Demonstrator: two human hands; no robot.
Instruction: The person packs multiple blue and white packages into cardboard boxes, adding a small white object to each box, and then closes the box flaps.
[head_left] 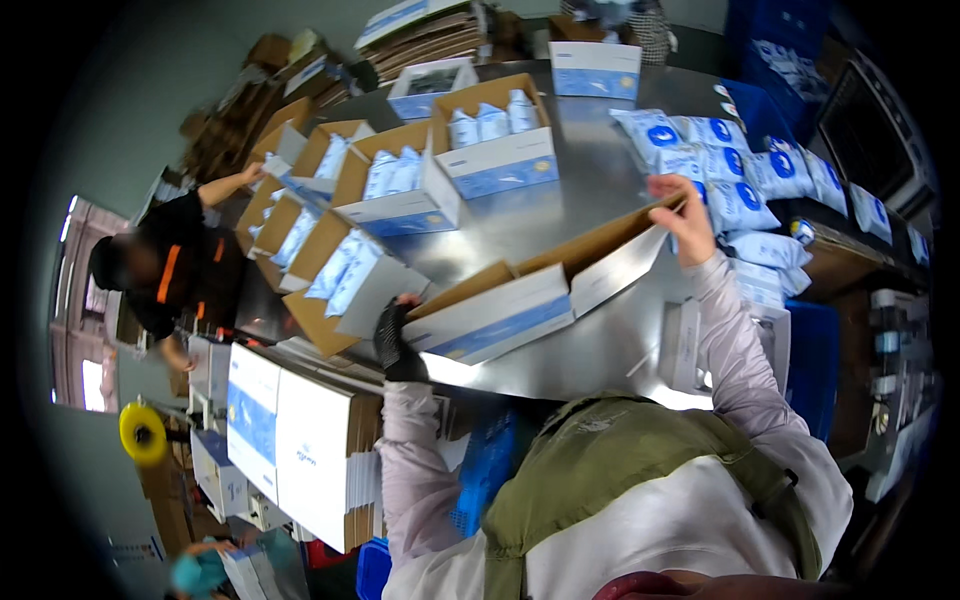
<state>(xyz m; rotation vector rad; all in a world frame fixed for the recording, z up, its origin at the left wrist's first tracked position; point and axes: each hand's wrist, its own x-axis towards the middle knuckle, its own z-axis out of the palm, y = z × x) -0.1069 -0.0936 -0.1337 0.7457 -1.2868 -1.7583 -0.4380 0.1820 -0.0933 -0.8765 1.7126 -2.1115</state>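
Observation:
A flattened, partly unfolded cardboard carton, white and blue outside and brown inside, is stretched between my hands over the metal table. My left hand, in a dark glove, grips its left end. At the right end, my bare right hand pinches the upper edge between thumb and fingers. Beyond the carton stand several open cartons filled with white and blue pouches. To the right of my right hand lies a pile of plump pouches.
A stack of flat cartons stands at my left. Across the table's left side, a person in dark clothing reaches toward the filled cartons. A white box sits at the far edge. A screen stands far right.

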